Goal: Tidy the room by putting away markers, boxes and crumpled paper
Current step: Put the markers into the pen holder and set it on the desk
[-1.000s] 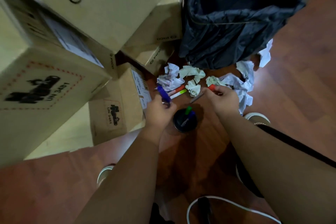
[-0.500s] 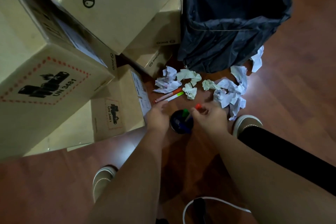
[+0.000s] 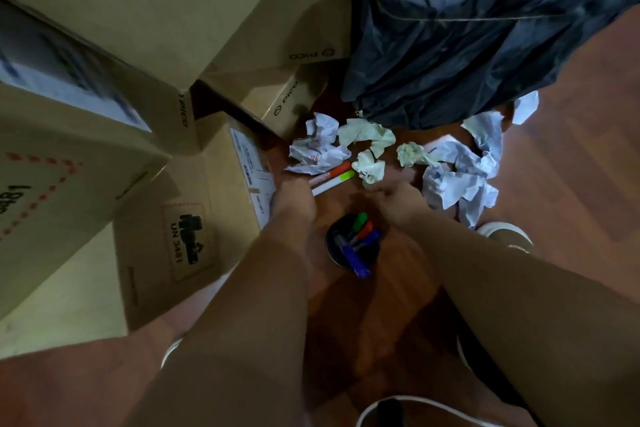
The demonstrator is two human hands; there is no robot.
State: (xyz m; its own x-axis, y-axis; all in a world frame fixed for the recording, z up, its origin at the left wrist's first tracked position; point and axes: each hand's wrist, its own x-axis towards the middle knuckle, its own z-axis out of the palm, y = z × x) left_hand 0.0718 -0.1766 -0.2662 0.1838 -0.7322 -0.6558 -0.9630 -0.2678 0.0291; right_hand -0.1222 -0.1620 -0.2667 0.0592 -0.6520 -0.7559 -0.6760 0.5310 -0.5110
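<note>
A dark round cup (image 3: 337, 255) stands on the wooden floor between my forearms, holding a green, a red and a blue marker (image 3: 356, 260). Just beyond it two white markers lie side by side, one orange-capped (image 3: 337, 168), one green-capped (image 3: 341, 178). My left hand (image 3: 294, 199) covers their near ends; its fingers are hidden, so a grip cannot be made out. My right hand (image 3: 398, 199) hovers just past the cup with loosely curled fingers and nothing in it. Crumpled paper lies behind: a white ball (image 3: 317, 146), pale green pieces (image 3: 367, 135) and a white heap (image 3: 460, 177).
A black trash bag (image 3: 467, 45) stands at the back right, behind the paper. Stacked cardboard boxes (image 3: 156, 3) fill the left side, with a small one (image 3: 183, 236) beside my left forearm. A white shoe (image 3: 505, 234) is at right and a white cable (image 3: 426, 400) near the bottom edge.
The blue marker from my left hand and the red one from my right hand are now in the cup. My left hand has moved to the two markers on the floor.
</note>
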